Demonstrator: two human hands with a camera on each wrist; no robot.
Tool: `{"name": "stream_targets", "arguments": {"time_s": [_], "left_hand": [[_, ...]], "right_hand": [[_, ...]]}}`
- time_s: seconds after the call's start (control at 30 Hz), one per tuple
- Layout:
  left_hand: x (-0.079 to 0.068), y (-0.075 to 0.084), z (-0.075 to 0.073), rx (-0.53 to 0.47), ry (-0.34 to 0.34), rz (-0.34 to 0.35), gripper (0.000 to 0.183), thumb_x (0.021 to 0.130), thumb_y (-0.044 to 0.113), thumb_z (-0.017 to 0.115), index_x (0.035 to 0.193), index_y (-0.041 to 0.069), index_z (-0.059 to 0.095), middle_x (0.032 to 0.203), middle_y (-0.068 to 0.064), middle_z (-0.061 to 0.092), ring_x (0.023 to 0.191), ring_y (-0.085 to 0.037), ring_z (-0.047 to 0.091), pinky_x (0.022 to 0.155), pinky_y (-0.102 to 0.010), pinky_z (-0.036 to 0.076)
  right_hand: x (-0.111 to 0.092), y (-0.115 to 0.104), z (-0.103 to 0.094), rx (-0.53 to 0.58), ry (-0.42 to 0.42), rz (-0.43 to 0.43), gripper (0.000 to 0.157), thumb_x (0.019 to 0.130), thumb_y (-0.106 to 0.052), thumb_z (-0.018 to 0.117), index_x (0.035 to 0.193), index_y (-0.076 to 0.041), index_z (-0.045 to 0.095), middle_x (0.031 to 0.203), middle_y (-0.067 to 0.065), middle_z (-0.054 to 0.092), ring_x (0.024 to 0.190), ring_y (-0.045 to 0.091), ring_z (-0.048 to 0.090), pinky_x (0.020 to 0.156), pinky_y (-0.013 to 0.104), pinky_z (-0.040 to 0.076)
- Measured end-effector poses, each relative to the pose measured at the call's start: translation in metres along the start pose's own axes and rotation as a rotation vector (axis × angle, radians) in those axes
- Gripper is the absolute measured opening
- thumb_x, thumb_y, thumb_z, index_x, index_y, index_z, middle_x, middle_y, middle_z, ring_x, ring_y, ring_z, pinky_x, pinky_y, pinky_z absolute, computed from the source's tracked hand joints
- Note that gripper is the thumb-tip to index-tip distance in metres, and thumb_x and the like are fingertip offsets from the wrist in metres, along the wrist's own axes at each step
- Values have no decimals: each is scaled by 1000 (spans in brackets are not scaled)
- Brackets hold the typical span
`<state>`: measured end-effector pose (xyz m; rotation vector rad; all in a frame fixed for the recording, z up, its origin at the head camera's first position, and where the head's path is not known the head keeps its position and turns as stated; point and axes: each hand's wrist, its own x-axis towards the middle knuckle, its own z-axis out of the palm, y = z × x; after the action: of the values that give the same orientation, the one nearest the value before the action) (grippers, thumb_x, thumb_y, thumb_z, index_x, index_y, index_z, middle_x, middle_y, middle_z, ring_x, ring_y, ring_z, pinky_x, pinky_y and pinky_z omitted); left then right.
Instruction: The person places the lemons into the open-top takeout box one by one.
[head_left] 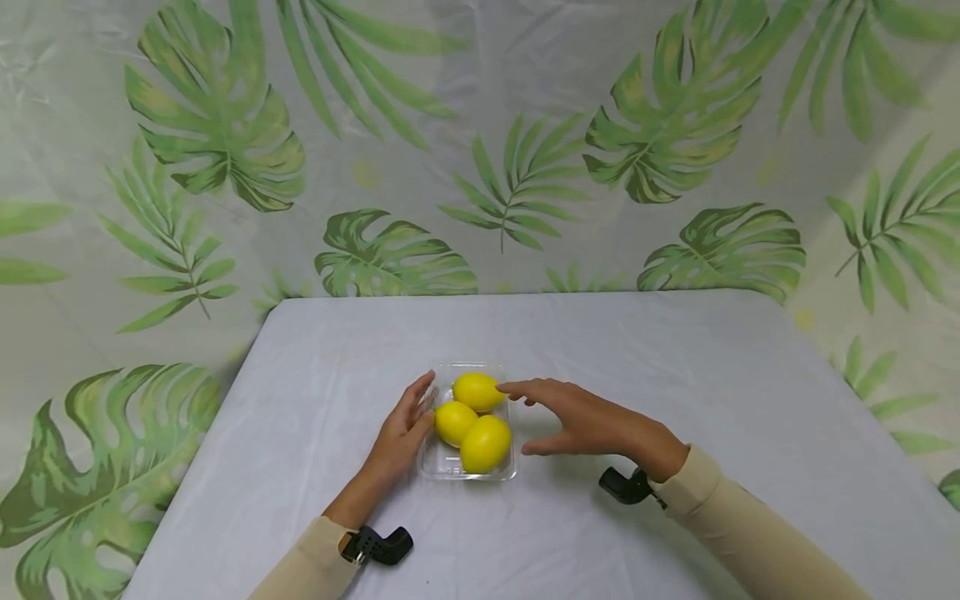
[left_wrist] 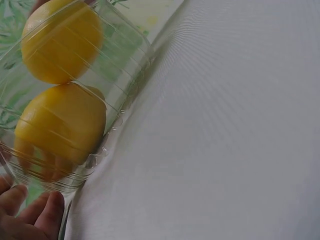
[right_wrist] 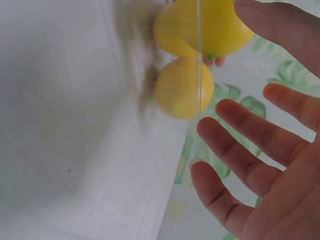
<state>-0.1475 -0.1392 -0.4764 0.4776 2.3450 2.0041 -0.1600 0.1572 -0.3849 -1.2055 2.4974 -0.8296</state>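
Note:
A clear plastic container [head_left: 468,477] sits on the table with three yellow lemons inside: one at the far end [head_left: 475,390], one at the left [head_left: 453,422] and a near one [head_left: 486,446]. My left hand [head_left: 401,432] rests along the container's left side, fingertips right at its wall; the left wrist view shows those fingers [left_wrist: 50,215] by the ribbed plastic. On the other side, my right hand [head_left: 588,417] is spread with thumb and fingers apart. Its index fingertip overlaps the far lemon in the head view. In the right wrist view the right palm [right_wrist: 290,200] holds nothing.
A white cloth [head_left: 637,350] covers the table. Behind it hangs a backdrop [head_left: 525,267] printed with green leaves. Each wrist carries a black camera, the left one [head_left: 386,546] low over the cloth and the right one [head_left: 624,485] beside the sleeve.

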Motion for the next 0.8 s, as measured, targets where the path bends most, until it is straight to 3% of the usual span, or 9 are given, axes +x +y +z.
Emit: {"name": "stream_targets", "arguments": {"time_s": [0.23,0.4,0.57,0.6,0.7,0.8], "left_hand": [[0,-1,-5,-19,5,45,54,100,2,46,150,6,28,156,-16,25,139,-34,32,111,-41,28],[0,3,-9,14,23,14,55,99,0,47,151,6,27,156,-17,27,138,-34,34,111,-43,30],[-1,14,-13,143,46,-5,55,99,7,49,150,13,30,154,-13,32,139,-29,36,110,-44,33],[-2,21,-14,180,50,-10,55,99,8,50,150,14,31,153,-14,34,138,-29,36,110,-45,33],[-4,27,-17,308,64,-3,56,99,16,52,151,21,31,153,-10,35,139,-28,35,111,-46,32],[-6,31,-20,436,76,14,57,99,23,53,152,23,30,155,-6,32,141,-26,31,113,-50,28]], "right_hand": [[-5,6,-1,-5,38,41,76,84,-35,75,148,-19,37,139,2,51,119,26,53,97,44,47],[-10,10,0,-25,113,57,72,85,-34,75,147,-18,40,134,-1,54,116,24,54,95,44,48],[-16,14,2,-54,232,80,64,86,-33,73,142,-14,47,134,-1,55,113,18,55,95,43,49],[-16,15,2,-60,250,87,63,86,-33,73,141,-14,48,135,-2,55,114,18,55,95,42,48],[-18,18,3,-72,287,114,60,87,-33,72,140,-15,50,138,-2,53,119,19,53,100,44,45],[-22,21,4,-86,325,137,58,87,-34,71,139,-16,51,139,-1,52,125,22,49,103,47,41]]}}
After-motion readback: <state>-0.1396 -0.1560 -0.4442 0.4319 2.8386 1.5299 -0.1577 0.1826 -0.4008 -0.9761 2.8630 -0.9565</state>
